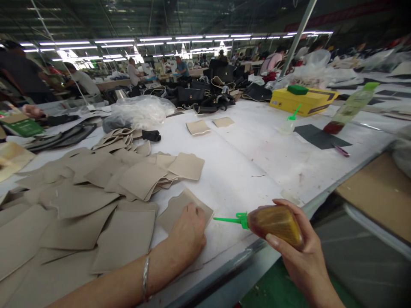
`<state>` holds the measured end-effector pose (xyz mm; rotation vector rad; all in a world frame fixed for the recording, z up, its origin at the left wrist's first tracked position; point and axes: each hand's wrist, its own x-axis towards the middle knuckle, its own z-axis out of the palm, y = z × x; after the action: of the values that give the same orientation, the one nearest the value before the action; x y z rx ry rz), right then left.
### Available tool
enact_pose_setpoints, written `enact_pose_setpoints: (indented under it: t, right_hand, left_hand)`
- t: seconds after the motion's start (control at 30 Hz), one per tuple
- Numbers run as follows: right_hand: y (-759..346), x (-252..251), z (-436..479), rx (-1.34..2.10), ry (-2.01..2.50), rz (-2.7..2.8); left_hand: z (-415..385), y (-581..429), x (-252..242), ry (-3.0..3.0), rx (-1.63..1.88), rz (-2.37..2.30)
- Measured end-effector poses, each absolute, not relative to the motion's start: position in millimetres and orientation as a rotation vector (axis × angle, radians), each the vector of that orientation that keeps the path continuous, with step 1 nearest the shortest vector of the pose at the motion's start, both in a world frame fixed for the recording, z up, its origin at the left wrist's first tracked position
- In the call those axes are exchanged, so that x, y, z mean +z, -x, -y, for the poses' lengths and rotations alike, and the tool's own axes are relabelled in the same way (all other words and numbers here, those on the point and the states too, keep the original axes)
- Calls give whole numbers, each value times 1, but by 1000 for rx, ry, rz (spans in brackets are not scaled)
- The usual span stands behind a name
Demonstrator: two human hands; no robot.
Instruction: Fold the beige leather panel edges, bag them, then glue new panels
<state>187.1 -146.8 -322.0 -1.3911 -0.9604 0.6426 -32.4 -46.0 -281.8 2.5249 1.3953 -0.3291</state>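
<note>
My right hand [297, 248] is wrapped around a squeeze bottle [272, 222] of amber-brown liquid, tilted on its side. Its thin green nozzle points left, with the tip close to the right edge of a beige leather-like piece [175, 207]. That piece lies flat on the white table, and my left hand [189, 226] rests on it with curled fingers, holding it near its right edge; the fingertips are partly hidden. To the left spreads a loose heap of similar beige pieces [73, 222]. Two more pieces [198, 127] lie apart, farther back.
Toward the back are black bags [192, 96] and a clear plastic bag [144, 111]. At right stand a yellow box [302, 102], a small green-tipped bottle [287, 126] and a tall bottle [349, 107] on a dark sheet [313, 137]. Several people work beyond. The table edge [247, 252] runs diagonally nearby.
</note>
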Motion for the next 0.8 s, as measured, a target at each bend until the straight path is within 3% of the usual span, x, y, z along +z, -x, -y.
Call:
enact_pose_setpoints:
  t: [0.33,0.8]
  right_hand:
    - [-180,-311,136,407,1455,1157]
    - [-161,-296,105,258,1421,1494]
  left_hand:
    - [23,34,-286,-2656,-343,-1408]
    - [1,44,-290,-2668,-67,-1189]
